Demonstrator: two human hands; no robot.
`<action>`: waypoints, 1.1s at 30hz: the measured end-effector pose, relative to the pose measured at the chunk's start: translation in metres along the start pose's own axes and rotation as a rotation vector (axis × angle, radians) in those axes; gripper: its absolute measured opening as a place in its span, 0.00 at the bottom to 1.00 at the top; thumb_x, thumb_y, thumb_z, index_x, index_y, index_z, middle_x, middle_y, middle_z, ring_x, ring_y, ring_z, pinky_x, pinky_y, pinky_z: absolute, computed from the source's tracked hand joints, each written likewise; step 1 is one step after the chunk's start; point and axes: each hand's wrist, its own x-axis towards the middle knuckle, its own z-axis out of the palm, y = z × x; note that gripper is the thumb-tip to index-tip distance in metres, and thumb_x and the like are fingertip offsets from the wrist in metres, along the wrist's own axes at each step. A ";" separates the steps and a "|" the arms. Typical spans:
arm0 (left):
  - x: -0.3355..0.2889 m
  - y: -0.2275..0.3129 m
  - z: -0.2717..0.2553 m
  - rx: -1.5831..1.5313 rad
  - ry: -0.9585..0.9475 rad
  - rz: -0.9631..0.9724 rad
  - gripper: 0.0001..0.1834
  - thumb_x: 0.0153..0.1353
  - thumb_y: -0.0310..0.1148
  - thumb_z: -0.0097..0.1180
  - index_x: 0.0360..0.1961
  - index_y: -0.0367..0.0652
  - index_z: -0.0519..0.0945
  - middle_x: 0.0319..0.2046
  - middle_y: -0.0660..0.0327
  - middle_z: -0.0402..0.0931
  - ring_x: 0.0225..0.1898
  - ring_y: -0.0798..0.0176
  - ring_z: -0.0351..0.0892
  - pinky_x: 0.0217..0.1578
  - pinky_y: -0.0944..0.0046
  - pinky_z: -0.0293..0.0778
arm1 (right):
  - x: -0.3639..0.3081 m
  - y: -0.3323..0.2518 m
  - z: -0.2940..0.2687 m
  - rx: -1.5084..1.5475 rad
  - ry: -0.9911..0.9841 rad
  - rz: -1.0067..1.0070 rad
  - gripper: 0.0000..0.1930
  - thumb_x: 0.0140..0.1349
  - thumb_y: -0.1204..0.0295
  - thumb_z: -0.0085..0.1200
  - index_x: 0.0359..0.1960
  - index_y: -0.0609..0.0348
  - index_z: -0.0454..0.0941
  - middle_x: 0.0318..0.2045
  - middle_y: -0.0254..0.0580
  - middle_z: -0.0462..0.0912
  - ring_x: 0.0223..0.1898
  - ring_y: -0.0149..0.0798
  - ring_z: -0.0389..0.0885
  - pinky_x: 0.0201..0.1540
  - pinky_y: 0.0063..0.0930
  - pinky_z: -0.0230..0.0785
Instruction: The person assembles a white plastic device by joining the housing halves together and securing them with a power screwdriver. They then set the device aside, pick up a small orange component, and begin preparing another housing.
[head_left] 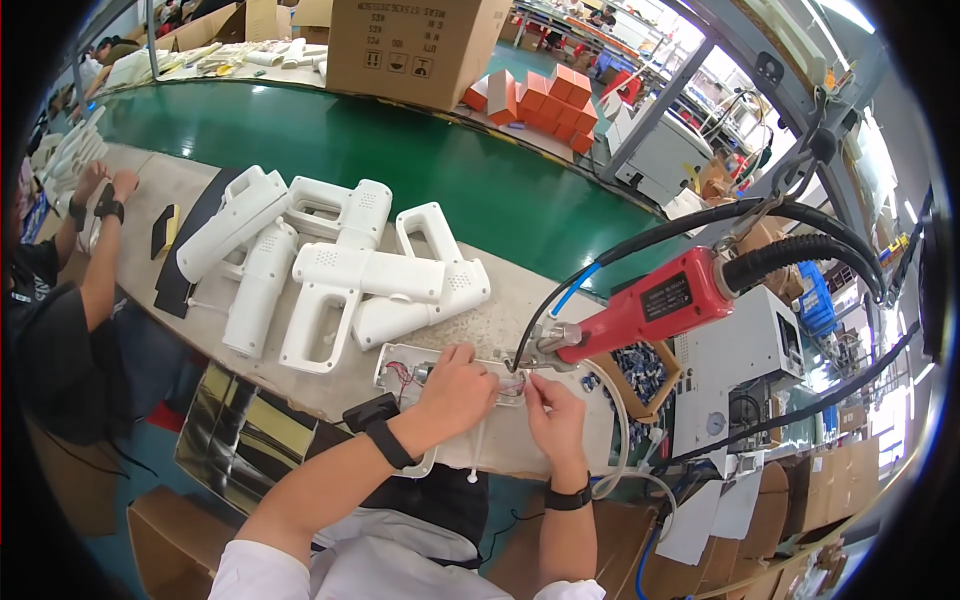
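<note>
An opened white plastic housing [385, 372] of a handled, gun-shaped device lies on the bench before me, with thin red wires [402, 372] and a metal part inside. My left hand [458, 392] reaches over its middle, fingers curled down on it. At its right end, my right hand [555, 412] has thumb and forefinger pinched together by the wires; what lies between them is too small to make out. Just above the hands hangs a red power screwdriver [650, 305], its metal head near the housing, held by neither hand. A thin white stem [475, 455] sticks out below.
Several closed white devices [370, 270] lie piled beyond the housing. A green conveyor belt [300, 135] runs behind, with a carton [415, 50] and orange boxes [545, 100] past it. Small parts fill a cardboard box [640, 375] at right. A co-worker's hands [108, 190] are far left.
</note>
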 end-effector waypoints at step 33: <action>-0.001 -0.004 0.005 -0.045 0.049 0.001 0.08 0.50 0.35 0.57 0.20 0.42 0.80 0.23 0.60 0.78 0.40 0.54 0.71 0.46 0.57 0.65 | -0.006 0.004 0.007 0.020 0.079 -0.078 0.08 0.59 0.79 0.55 0.40 0.68 0.80 0.26 0.44 0.81 0.27 0.29 0.79 0.31 0.21 0.71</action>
